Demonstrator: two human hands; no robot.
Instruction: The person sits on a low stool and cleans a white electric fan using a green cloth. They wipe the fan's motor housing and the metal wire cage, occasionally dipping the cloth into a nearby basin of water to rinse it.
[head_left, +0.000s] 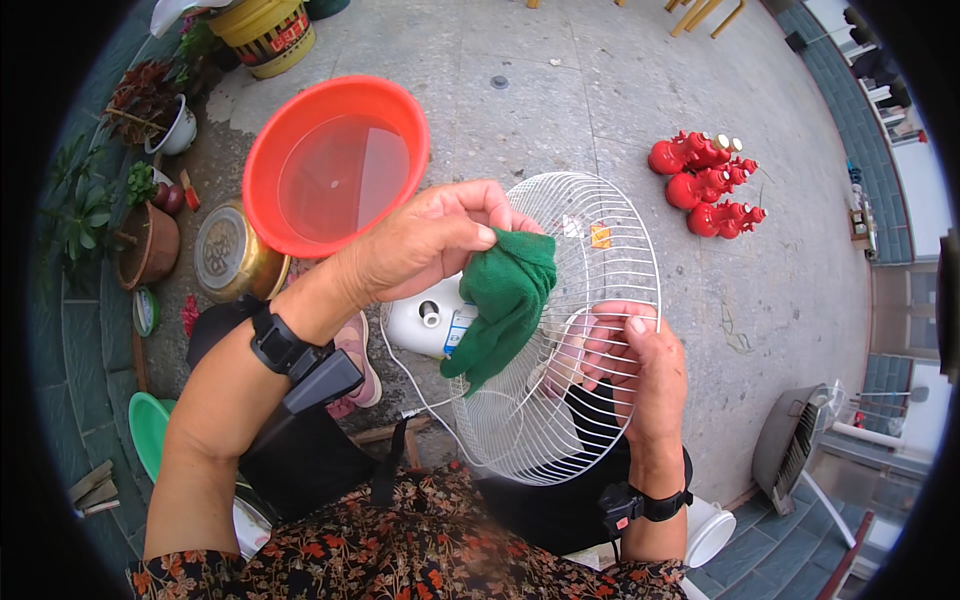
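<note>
Between thumb and fingers, my left hand (442, 236) pinches the top of a green cloth (510, 300). The cloth hangs over the side of a white wire fan guard (600, 420). My right hand (649, 360) grips the guard's rim on the right, some fingers behind the wires. The guard stands tilted over my lap, with a small orange label (601, 236) on its wires. Behind the cloth, a white fan base (420, 322) sits on the ground, partly hidden, bearing a blue-and-white label. A white power cord (397, 375) runs from near it down to the guard.
A red plastic basin (262, 172) holding water stands at the upper left, beside a gold-coloured metal pot (232, 259). Potted plants (146, 244) line the left wall. Several red fire-hydrant-like fittings (705, 184) lie on the concrete at right. A yellow bucket (266, 41) stands farther back.
</note>
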